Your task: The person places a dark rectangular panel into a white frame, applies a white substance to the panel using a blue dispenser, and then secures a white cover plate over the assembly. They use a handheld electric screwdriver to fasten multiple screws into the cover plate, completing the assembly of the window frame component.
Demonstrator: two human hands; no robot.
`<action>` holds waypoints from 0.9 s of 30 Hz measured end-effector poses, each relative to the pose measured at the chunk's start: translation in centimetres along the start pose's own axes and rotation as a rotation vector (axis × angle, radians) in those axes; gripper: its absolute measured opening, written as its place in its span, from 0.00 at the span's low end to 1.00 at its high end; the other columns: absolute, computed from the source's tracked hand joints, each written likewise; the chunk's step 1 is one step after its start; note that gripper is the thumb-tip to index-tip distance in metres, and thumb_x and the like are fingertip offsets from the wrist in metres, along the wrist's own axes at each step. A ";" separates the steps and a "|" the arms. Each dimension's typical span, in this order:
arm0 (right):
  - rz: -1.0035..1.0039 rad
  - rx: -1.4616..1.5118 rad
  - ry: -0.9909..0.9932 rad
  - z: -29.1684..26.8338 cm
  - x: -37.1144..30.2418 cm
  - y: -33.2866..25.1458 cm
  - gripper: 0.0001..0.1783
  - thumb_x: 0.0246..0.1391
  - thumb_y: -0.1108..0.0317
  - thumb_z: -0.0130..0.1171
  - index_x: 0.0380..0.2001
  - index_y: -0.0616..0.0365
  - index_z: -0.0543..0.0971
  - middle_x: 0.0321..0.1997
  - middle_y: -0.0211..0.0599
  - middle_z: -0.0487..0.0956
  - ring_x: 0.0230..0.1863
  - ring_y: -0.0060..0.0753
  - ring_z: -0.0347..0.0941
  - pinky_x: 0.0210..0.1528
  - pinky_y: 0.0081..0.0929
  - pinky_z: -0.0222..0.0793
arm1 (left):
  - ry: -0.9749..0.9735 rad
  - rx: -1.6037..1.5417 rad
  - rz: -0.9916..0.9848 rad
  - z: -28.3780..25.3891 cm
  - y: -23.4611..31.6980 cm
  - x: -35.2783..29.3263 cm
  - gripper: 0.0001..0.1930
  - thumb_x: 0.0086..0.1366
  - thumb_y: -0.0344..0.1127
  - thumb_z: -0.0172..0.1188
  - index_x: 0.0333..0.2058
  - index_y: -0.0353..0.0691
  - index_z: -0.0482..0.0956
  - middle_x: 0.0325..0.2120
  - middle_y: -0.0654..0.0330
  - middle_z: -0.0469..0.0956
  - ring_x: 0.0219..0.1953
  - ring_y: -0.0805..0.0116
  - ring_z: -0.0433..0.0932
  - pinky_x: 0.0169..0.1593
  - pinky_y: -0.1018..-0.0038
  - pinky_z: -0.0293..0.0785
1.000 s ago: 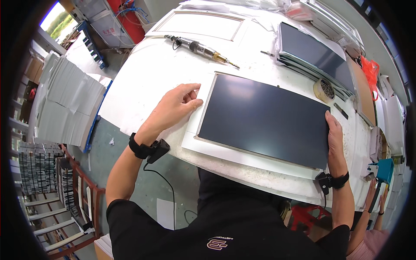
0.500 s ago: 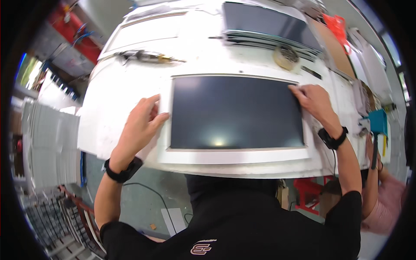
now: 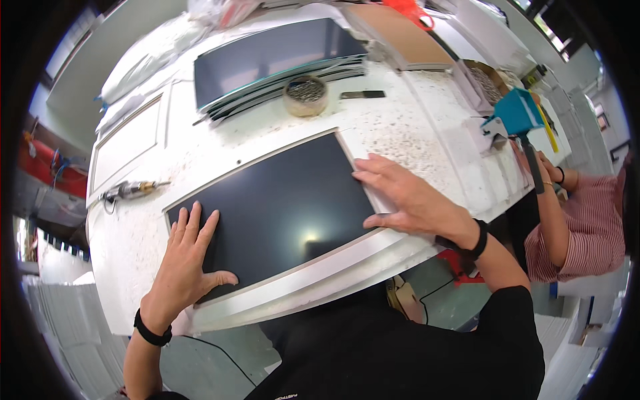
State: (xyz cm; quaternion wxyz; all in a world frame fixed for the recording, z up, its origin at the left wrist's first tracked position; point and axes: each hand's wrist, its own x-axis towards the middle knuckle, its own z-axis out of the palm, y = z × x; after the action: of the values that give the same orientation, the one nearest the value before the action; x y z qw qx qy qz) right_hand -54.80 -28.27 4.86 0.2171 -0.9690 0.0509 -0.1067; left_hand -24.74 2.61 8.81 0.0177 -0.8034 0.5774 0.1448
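A dark flat display panel [image 3: 287, 207] lies in a white frame [image 3: 293, 275] at the table's near edge. Spread fingers of my left hand [image 3: 183, 267] rest on the panel's left end, with the thumb near its lower left corner. At the other end, my right hand [image 3: 417, 203] has its fingers apart, touching the panel's right edge and the frame beside it. Neither hand grips anything. Black bands circle both wrists.
Beyond the panel stands a stack of dark panels [image 3: 280, 63], with a round tub of small screws [image 3: 305, 97] and a dark flat blade [image 3: 363, 95] nearby. An electric screwdriver [image 3: 130, 191] lies left. A co-worker in a striped shirt [image 3: 577, 227] is at right, near a teal tool [image 3: 517, 113].
The view has swung to the right, so the table appears tilted. My left hand has moved from the frame's side onto the panel; my right fingers have opened out from a pinch at the corner.
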 end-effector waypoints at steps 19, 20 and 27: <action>0.812 -0.750 0.330 -17.9 -18.4 13.7 0.27 0.56 0.49 0.65 0.43 0.65 0.83 0.50 0.49 0.82 0.54 0.49 0.78 0.60 0.43 0.71 | -0.046 -0.455 0.659 -5.7 31.5 23.3 0.47 0.63 0.55 0.70 0.69 0.28 0.60 0.63 0.38 0.71 0.59 0.48 0.77 0.58 0.61 0.76; 0.838 -0.734 0.213 -18.1 -17.7 15.2 0.29 0.57 0.48 0.64 0.44 0.68 0.83 0.54 0.52 0.80 0.57 0.50 0.77 0.61 0.43 0.70 | -0.014 -0.461 0.614 -4.5 32.8 26.1 0.51 0.60 0.58 0.71 0.69 0.26 0.60 0.63 0.37 0.70 0.58 0.47 0.77 0.59 0.60 0.75; 0.960 -0.484 -0.061 -19.7 -16.0 16.0 0.28 0.54 0.42 0.58 0.36 0.58 0.87 0.45 0.46 0.87 0.55 0.49 0.81 0.66 0.63 0.64 | 0.178 -0.493 0.509 1.8 40.2 35.2 0.51 0.55 0.60 0.73 0.64 0.26 0.63 0.57 0.34 0.72 0.57 0.40 0.76 0.57 0.57 0.76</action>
State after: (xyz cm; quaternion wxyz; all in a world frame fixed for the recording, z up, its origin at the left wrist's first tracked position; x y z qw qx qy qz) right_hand -75.74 -48.46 12.41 0.0133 -0.8616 0.5052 0.0475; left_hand -52.41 -42.87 3.79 -0.2634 -0.6236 0.7058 0.2088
